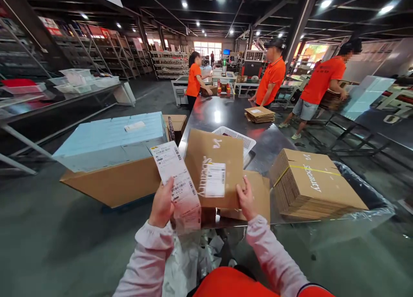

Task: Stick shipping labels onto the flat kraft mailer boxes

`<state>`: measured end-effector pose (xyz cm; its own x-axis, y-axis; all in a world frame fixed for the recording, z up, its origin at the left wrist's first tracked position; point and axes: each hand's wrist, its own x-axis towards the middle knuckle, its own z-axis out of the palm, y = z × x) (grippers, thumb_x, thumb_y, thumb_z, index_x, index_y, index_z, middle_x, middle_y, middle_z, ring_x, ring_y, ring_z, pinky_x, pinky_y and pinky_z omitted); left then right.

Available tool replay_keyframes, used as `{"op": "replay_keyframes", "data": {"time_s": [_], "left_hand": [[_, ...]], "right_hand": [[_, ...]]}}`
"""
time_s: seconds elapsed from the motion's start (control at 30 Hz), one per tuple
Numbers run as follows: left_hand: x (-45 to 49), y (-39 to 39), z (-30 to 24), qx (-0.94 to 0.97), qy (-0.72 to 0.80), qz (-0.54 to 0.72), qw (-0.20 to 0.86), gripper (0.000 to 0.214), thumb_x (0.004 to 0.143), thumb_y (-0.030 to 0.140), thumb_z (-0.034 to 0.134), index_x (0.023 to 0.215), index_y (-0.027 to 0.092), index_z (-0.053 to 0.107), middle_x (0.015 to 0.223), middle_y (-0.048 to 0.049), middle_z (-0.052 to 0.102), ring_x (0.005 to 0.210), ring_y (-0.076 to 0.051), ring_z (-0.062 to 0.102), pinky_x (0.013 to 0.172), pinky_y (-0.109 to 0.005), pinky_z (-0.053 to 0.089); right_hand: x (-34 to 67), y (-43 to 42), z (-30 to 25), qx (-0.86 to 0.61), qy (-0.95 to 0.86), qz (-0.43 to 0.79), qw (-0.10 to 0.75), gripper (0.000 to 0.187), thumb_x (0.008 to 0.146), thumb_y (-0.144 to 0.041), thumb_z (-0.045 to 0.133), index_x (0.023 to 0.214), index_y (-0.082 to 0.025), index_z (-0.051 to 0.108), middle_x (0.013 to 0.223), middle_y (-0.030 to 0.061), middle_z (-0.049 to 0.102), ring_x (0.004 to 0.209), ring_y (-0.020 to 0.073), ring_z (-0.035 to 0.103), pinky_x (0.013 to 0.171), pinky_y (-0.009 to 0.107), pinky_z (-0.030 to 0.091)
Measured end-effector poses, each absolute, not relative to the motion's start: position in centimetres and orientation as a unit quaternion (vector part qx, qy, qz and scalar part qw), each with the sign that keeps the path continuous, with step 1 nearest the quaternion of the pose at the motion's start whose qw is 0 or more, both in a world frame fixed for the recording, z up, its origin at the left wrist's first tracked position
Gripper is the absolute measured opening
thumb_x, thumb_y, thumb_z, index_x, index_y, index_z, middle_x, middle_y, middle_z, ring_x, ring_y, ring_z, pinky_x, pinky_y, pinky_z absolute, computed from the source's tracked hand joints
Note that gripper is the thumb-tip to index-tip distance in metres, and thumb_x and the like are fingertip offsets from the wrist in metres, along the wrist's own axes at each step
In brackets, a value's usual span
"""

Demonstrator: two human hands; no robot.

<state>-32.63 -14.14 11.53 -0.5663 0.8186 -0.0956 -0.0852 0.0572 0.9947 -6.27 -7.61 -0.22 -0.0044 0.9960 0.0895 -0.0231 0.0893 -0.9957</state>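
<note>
My left hand [162,203] is closed on a long strip of white shipping labels [176,181] that stands up in front of me. My right hand [245,199] grips the lower right corner of a flat brown cardboard box [222,153] with white lettering and a white shipping label [215,179] stuck on its face. The box is held upright over the near edge of the shiny metal table [232,112]. Under it lie more flat brown boxes [263,196].
A strapped bundle of flat cartons [311,183] sits to the right on clear plastic. A white basket [240,138] is behind the held box. A large open carton with pale blue sheets [112,138] stands left. Three people in orange shirts [272,75] work at the far end.
</note>
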Motion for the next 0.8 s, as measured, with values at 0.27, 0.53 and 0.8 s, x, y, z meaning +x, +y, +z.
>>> {"op": "replay_keyframes", "data": {"time_s": [0.27, 0.53, 0.8], "left_hand": [[-26.0, -19.9, 8.3, 0.264, 0.543, 0.615, 0.507, 0.064, 0.06, 0.052, 0.079, 0.109, 0.015, 0.064, 0.1, -0.0105, 0.073, 0.085, -0.026, 0.068, 0.072, -0.033, 0.056], [-26.0, -21.7, 5.9, 0.317, 0.563, 0.615, 0.452, 0.052, 0.06, 0.051, 0.079, 0.095, 0.013, 0.07, 0.096, -0.0107, 0.073, 0.091, -0.026, 0.067, 0.083, -0.034, 0.052], [-27.4, -22.4, 5.0, 0.257, 0.595, 0.651, 0.396, 0.044, 0.062, 0.054, 0.078, 0.06, 0.013, 0.063, 0.057, -0.0007, 0.06, 0.054, -0.011, 0.05, 0.053, -0.021, 0.041]], "right_hand": [[1.5, -9.5, 1.6, -0.584, -0.54, 0.394, 0.459, 0.073, 0.064, -0.06, 0.069, 0.12, -0.015, 0.06, 0.119, 0.0202, 0.062, 0.105, 0.0317, 0.061, 0.086, 0.046, 0.053], [-12.7, -16.6, 4.1, -0.332, -0.614, 0.61, 0.375, 0.044, 0.082, -0.053, 0.063, 0.104, -0.014, 0.066, 0.102, 0.0109, 0.071, 0.091, 0.023, 0.066, 0.084, 0.037, 0.053], [-14.5, -13.0, 6.5, -0.342, -0.732, 0.535, 0.248, 0.038, 0.076, -0.053, 0.069, 0.083, -0.017, 0.075, 0.073, 0.0054, 0.072, 0.065, 0.0171, 0.064, 0.058, 0.026, 0.049]]}}
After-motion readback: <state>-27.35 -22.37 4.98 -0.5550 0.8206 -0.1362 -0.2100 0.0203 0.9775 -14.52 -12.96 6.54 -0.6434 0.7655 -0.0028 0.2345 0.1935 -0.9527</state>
